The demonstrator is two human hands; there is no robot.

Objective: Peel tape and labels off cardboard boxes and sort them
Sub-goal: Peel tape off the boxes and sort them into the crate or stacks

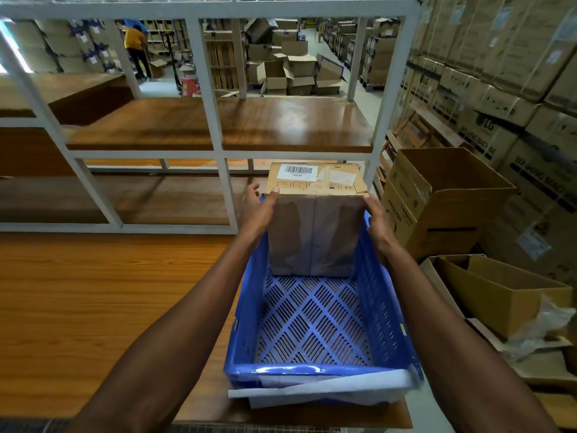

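A taped cardboard box [315, 232] stands upright at the far end of a blue plastic crate [315, 367]. Its top face carries a white barcode label [296, 171] and a smaller pale label [341, 176]. Brown tape runs down its near face. My left hand [257, 210] holds the box's left side with the thumb on the top edge. On the box's right side, my right hand [379, 223] grips near the top corner. The crate's perforated floor shows bare in front of the box.
The crate sits on a wooden table [109, 307] near its right edge, with white paper [321, 390] under its front rim. A white metal shelf frame [215, 120] stands behind. Open cardboard boxes [449, 198] and stacked cartons fill the right side. A person stands far back left.
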